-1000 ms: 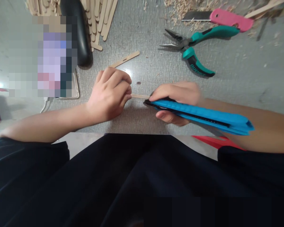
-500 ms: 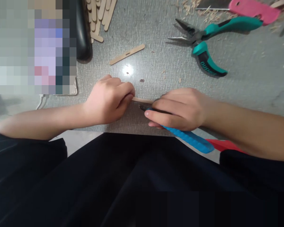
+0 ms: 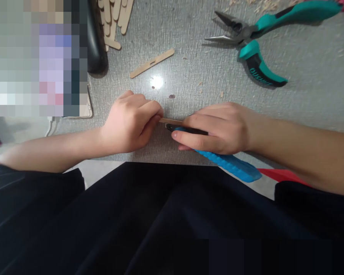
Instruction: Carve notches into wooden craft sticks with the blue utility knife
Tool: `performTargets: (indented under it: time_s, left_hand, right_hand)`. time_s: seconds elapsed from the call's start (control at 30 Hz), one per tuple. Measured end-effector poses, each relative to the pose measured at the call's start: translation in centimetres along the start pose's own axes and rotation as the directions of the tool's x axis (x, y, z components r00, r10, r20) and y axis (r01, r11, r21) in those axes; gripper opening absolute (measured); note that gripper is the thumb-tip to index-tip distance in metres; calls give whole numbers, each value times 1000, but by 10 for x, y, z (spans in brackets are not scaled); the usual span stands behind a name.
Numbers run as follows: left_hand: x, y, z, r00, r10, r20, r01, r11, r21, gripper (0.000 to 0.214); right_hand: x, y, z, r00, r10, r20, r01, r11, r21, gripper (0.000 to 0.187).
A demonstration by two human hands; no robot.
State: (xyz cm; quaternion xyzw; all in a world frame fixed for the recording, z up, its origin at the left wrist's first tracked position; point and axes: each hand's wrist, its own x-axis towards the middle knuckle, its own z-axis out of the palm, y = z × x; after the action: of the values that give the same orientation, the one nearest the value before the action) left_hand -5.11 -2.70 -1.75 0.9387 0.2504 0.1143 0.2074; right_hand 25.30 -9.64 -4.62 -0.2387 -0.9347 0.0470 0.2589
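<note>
Near the table edge, left hand fingers pinch wooden stick; right hand grips blue knife

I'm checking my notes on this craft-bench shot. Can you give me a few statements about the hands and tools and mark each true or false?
1. The left hand pinches one end of a thin wooden stick. True.
2. The right hand grips a pink utility knife. False: the utility knife it grips is blue.
3. The teal-handled pliers lie on the table apart from both hands. True.
4. The slotted wooden stick rests on top of the pliers. False: it lies flat on the table, left of the pliers and not touching them.
5. The knife's front end is at the held stick, between the two hands. True.
</note>
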Motion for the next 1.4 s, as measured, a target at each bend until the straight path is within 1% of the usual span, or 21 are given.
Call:
performTargets:
  time_s: [0.07, 0.13, 0.2, 0.3, 0.47, 0.63, 0.8, 0.9, 1.0, 1.13, 1.2, 1.3, 1.4]
  left_hand:
    - [0, 1, -2, 1000, -7, 12, 7, 1000, -11, 29]
    - [0, 3, -3, 1000, -15, -2, 15, 1000, -13, 28]
    - [0, 3, -4, 1000, 1, -19, -1, 1000, -13, 26]
    - [1, 3, -4, 1000, 13, -5, -13, 1000, -17, 27]
    - [0, 0, -3, 1000, -17, 25, 18, 999, -28, 31]
    - [0, 1, -3, 1000, -6, 19, 6, 1000, -19, 31]
    - [0, 3, -3, 1000, -10, 3, 10, 1000, -18, 32]
    - [0, 2, -3, 999, -32, 39, 33, 999, -28, 33]
    - [1, 2, -3, 994, -57, 89, 59, 998, -19, 35]
    - [3, 4, -5, 993, -62, 102, 60, 998, 21, 39]
    - [5, 5, -7, 990, -62, 128, 57, 997, 43, 38]
    - [7, 5, -10, 982, -60, 177, 53, 998, 44, 32]
    - [8, 5, -13, 976, -86, 201, 77, 996, 54, 29]
  right_hand:
    - [0, 0, -2, 1000, -4, 27, 4, 1000, -7, 35]
    - [0, -1, -4, 999, -9, 40, 9, 1000, 1, 36]
    - [1, -1, -6, 998, -2, 61, 2, 1000, 6, 35]
    - [1, -2, -7, 996, 6, 85, -7, 1000, 4, 31]
    - [1, -2, -5, 998, 2, 61, -3, 1000, 4, 30]
    - [1, -2, -2, 1000, 3, 13, -3, 999, 39, 26]
    - [3, -2, -3, 999, 12, 47, -15, 998, 64, 24]
    - [7, 0, -1, 1000, -27, 12, 26, 997, 66, 23]
    - [12, 3, 0, 998, -52, -19, 53, 996, 77, 26]
    - [18, 6, -1, 994, -106, 10, 104, 987, 121, 29]
    - [19, 6, 0, 995, -102, 17, 99, 986, 131, 29]
    - [17, 3, 4, 998, -62, -7, 62, 988, 138, 29]
    - [16, 2, 4, 999, -44, -22, 47, 986, 158, 28]
